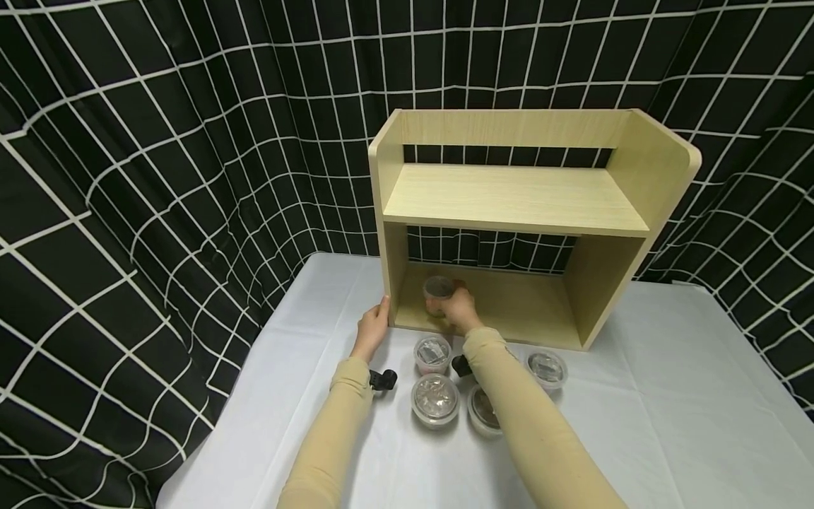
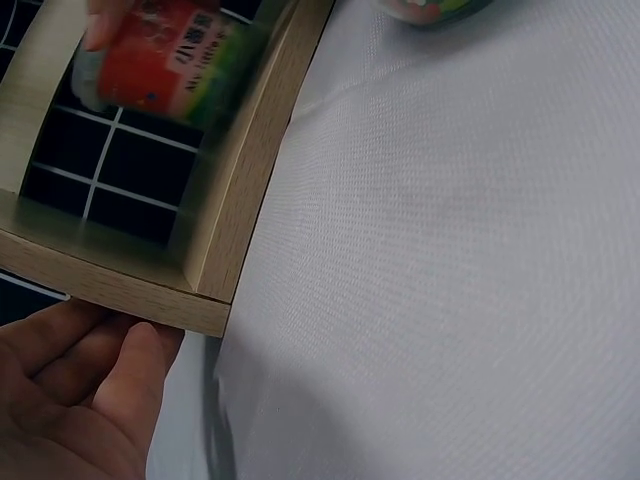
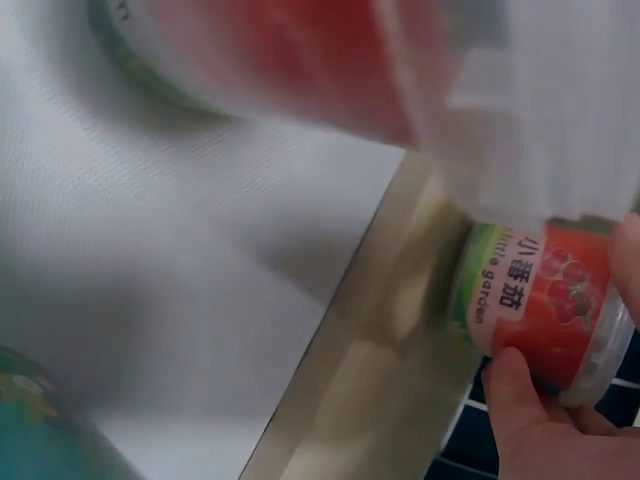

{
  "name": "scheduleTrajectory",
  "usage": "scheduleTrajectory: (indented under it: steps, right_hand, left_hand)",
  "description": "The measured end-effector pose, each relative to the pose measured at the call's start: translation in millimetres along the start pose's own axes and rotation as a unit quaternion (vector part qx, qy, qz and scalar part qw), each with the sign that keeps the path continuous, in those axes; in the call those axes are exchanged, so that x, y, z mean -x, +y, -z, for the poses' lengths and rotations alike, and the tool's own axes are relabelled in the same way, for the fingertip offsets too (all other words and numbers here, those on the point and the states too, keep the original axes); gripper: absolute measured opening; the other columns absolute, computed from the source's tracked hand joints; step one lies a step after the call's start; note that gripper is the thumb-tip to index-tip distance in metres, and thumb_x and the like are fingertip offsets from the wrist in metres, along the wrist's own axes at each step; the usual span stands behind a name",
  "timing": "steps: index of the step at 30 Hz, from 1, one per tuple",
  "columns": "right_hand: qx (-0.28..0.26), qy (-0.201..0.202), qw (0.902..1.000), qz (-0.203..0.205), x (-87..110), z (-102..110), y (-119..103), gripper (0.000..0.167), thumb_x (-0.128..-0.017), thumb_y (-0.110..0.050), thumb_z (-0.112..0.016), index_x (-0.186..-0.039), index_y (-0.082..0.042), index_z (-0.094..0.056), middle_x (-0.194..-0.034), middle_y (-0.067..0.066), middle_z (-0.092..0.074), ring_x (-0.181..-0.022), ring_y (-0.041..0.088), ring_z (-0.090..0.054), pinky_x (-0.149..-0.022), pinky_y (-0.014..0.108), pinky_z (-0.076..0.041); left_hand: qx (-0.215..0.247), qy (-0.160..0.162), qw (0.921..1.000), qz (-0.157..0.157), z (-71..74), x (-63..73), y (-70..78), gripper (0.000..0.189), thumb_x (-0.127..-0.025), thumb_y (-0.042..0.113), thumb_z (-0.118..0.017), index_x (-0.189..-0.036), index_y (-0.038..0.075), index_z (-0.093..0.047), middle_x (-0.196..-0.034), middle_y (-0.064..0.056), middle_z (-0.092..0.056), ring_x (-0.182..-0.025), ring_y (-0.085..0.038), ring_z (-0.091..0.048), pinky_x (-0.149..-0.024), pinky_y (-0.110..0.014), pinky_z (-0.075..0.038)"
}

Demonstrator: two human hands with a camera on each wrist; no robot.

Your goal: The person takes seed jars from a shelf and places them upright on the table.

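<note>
My right hand grips a small clear-lidded plastic tub inside the lower compartment of a light wooden shelf unit. In the right wrist view the tub's red label shows cherry tomatoes and the words "little garden". Its base is close over the compartment floor, near the left side. My left hand rests against the outer face of the unit's left side panel, low near the front corner, fingers loosely bent.
Several more lidded tubs stand on the white-covered table before the unit: one near its front edge, another behind it toward me, one partly under my right forearm, one to the right. Black grid curtains surround the table.
</note>
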State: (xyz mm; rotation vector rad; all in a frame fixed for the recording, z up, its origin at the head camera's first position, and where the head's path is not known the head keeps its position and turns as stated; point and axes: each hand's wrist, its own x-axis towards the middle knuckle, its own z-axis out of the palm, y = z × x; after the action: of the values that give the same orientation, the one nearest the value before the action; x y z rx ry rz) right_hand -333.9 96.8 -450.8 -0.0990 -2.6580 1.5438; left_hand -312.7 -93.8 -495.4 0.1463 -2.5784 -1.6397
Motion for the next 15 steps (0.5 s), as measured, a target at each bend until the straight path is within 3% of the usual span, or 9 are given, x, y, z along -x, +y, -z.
scheduleTrajectory:
  steps: [5, 15]
  right_hand:
    - [-0.022, 0.016, 0.9995, 0.018, 1.2, 9.5, -7.7, 0.069, -0.073, -0.018, -0.080, -0.127, 0.007, -0.046, -0.117, 0.026, -0.055, -0.112, 0.039, -0.048, -0.098, 0.045, -0.035]
    - [-0.013, 0.042, 0.9963, 0.074, 4.7, 32.0, -23.0, 0.063, -0.071, -0.025, -0.082, -0.121, 0.001, -0.053, -0.110, 0.020, -0.061, -0.105, 0.034, -0.055, -0.092, 0.042, -0.041]
  left_hand:
    - [0.001, -0.003, 1.0000, -0.003, -0.5, -0.7, -1.1, 0.079, -0.090, 0.068, -0.027, -0.120, 0.004, -0.061, -0.125, -0.018, -0.055, -0.117, -0.036, -0.047, -0.095, -0.049, -0.038]
    - [-0.003, 0.007, 1.0000, -0.007, -0.8, 1.0, 1.6, 0.074, -0.092, 0.066, -0.027, -0.107, 0.004, -0.064, -0.120, -0.017, -0.058, -0.114, -0.035, -0.050, -0.092, -0.049, -0.040]
